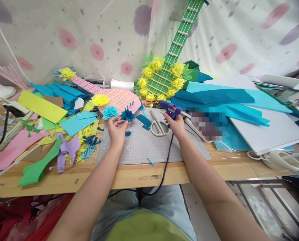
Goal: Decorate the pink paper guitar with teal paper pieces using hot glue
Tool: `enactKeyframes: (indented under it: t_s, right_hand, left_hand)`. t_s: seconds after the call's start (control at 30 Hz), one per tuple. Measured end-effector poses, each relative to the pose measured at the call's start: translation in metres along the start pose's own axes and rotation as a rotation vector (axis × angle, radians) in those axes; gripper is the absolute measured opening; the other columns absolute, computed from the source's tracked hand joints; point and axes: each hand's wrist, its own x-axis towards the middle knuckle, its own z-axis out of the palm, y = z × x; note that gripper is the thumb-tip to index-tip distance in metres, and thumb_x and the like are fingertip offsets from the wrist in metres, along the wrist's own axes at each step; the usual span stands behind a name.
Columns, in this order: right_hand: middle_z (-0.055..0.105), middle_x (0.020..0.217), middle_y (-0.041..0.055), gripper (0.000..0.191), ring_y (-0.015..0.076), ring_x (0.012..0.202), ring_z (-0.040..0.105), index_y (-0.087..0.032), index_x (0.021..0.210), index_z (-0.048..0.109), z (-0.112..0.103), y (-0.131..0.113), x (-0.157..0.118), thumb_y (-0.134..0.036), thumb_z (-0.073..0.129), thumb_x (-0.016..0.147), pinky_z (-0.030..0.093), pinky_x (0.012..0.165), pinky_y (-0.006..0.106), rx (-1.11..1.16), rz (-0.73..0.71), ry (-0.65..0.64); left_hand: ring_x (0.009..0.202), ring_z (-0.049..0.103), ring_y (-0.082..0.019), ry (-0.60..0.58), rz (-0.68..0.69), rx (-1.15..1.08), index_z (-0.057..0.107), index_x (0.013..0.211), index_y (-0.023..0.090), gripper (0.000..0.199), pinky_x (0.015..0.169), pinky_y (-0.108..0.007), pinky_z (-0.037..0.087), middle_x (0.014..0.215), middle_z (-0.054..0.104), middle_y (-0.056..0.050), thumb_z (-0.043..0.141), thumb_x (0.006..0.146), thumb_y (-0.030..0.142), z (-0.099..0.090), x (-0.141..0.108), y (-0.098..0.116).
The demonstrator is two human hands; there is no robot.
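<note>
My left hand (117, 129) is at the lower edge of the pink paper lute (129, 97), its fingers bent beside a dark blue paper flower (127, 114); whether they grip it is too small to tell. A light blue flower (109, 112) and a yellow flower (100, 99) sit on the lute's body. My right hand (175, 123) is wrapped round a purple glue gun (170, 107), whose black cord runs down over the table edge. Between my hands, scissors (160, 124) lie on the grey cutting mat (139, 150), near dark blue paper pieces (143, 120).
Behind stands a green paper instrument (162, 78) ringed with yellow flowers. Paper sheets and scraps (42, 107) cover the left side. Blue paper (214, 97) and white boards (270, 130) are stacked at right. A white tape roll (281, 162) sits near the right front edge.
</note>
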Motion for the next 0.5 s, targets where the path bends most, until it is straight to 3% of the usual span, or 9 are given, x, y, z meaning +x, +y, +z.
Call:
enactKeyframes:
  t_s: [0.07, 0.2, 0.5]
  right_hand:
    - [0.056, 0.055, 0.0003, 0.044, 0.0122, 0.049, 0.05, -0.017, 0.074, 0.061, 0.004, -0.008, -0.01, -0.06, 0.063, 0.066, 0.042, 0.05, 0.027, 0.139, -0.018, -0.159]
    - [0.05, 0.048, -0.0028, 0.044, 0.011, 0.046, 0.044, -0.018, 0.072, 0.063, 0.017, -0.017, -0.025, -0.06, 0.067, 0.063, 0.039, 0.046, 0.026, 0.133, -0.03, -0.413]
    - [0.063, 0.066, -0.0016, 0.039, 0.0121, 0.057, 0.053, -0.022, 0.086, 0.069, 0.025, -0.011, -0.028, -0.056, 0.067, 0.066, 0.046, 0.058, 0.028, -0.004, -0.14, -0.429]
  left_hand:
    - [0.061, 0.067, -0.015, -0.006, 0.016, 0.029, 0.042, 0.09, 0.019, 0.04, 0.055, -0.024, 0.053, 0.069, 0.061, 0.004, 0.069, 0.061, 0.013, 0.0, -0.001, -0.002]
    - [0.057, 0.062, -0.011, 0.006, 0.041, 0.087, 0.042, 0.088, 0.019, 0.038, 0.051, -0.021, 0.051, 0.066, 0.061, 0.004, 0.068, 0.061, 0.011, 0.001, -0.002, -0.002]
    - [0.057, 0.064, -0.012, -0.014, 0.021, 0.073, 0.04, 0.091, 0.02, 0.041, 0.05, -0.021, 0.051, 0.066, 0.061, 0.004, 0.067, 0.062, 0.009, 0.004, -0.004, -0.003]
